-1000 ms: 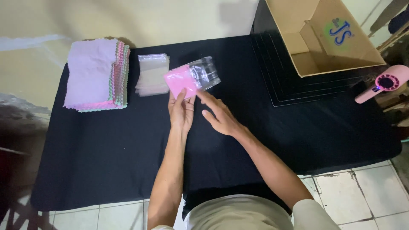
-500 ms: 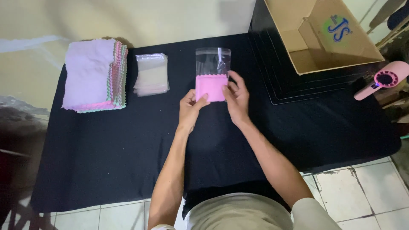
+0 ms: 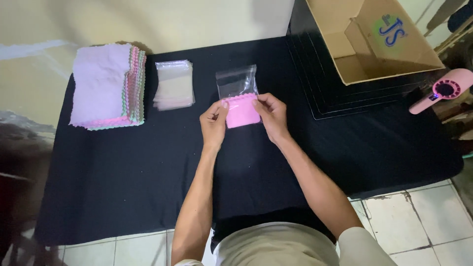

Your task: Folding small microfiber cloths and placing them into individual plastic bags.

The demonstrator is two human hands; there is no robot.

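A folded pink cloth [image 3: 242,112] sits in the lower part of a clear plastic bag [image 3: 236,81] held upright over the black table [image 3: 123,167]. My left hand [image 3: 214,123] pinches the bag's left edge at the cloth's top corner. Gripping the right edge at the same height is my right hand [image 3: 272,116]. The bag's empty upper part stands above my fingers.
A stack of pastel cloths [image 3: 106,86] lies at the table's far left, with a pile of clear bags [image 3: 173,84] beside it. An open cardboard box [image 3: 374,39] rests on stacked black sheets [image 3: 340,93] at the far right. A pink handheld device [image 3: 441,91] lies at the right edge.
The bagged cloth was turned from a tilt on the table to upright, then drawn slightly nearer. Both hands have shifted from its lower edge to its sides.
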